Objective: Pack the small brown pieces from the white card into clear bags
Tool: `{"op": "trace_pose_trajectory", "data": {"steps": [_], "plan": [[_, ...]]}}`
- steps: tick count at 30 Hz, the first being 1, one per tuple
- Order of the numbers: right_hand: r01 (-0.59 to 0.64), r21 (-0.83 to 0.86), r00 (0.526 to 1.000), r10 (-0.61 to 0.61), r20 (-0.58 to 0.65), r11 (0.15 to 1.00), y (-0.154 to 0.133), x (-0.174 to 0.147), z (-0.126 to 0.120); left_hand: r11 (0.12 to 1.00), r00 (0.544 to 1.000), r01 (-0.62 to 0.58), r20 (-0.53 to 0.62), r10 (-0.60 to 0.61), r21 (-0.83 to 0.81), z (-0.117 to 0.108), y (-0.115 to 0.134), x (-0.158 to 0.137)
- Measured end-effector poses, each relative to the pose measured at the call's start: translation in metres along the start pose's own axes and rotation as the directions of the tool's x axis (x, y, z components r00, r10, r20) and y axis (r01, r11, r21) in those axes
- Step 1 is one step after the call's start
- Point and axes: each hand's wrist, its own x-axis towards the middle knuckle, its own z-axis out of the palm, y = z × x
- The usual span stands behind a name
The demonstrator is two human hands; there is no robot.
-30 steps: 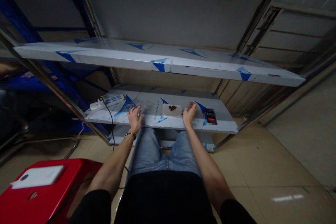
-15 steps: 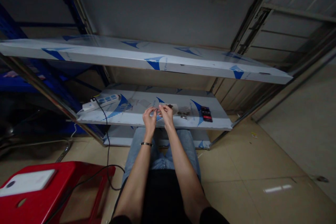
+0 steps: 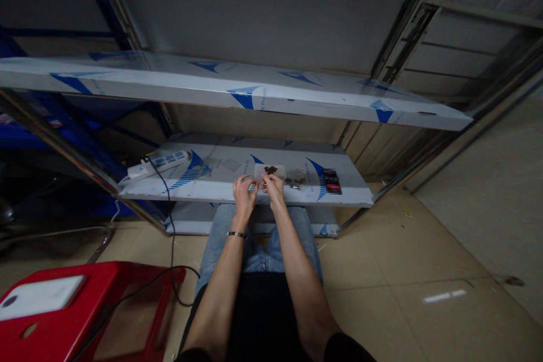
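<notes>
My left hand [image 3: 244,194] and my right hand [image 3: 274,188] are close together above the front edge of the middle shelf [image 3: 220,186]. The fingers of each are pinched; whatever lies between them is too small to make out. Just beyond my right hand lies a whitish rectangular tray or sheet [image 3: 258,171] bearing a small heap of dark brown bits [image 3: 270,169]. To its right are a clear plastic bag [image 3: 300,174] and a small shiny metallic item [image 3: 294,185]. Farther right sits a dark and red object [image 3: 332,181], its details blurred out.
A white power strip [image 3: 163,163] with a black cable [image 3: 169,198] rests at the shelf's left end. The film-covered upper shelf [image 3: 254,96] spans above and behind my hands. On my left, a red stool [image 3: 102,294] carries a white box-like object [image 3: 40,296].
My hands have drawn slightly apart, and the right one has lowered a little. More of the whitish tray and its brown bits now shows. The camera view has shifted slightly.
</notes>
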Motion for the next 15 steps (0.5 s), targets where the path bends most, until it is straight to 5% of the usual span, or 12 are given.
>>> {"op": "trace_pose_trajectory", "data": {"steps": [7, 15], "plan": [[-0.053, -0.025, 0.998, 0.053, 0.012, 0.998, -0.005, 0.003, -0.007, 0.999, 0.999, -0.014, 0.050, 0.013, 0.033, -0.005, 0.001, 0.003], [0.196, -0.161, 0.976, -0.208, -0.061, 0.967, 0.012, 0.017, -0.021, 0.979, 0.986, -0.025, 0.158, 0.058, -0.205, -0.008, 0.007, 0.014]]}}
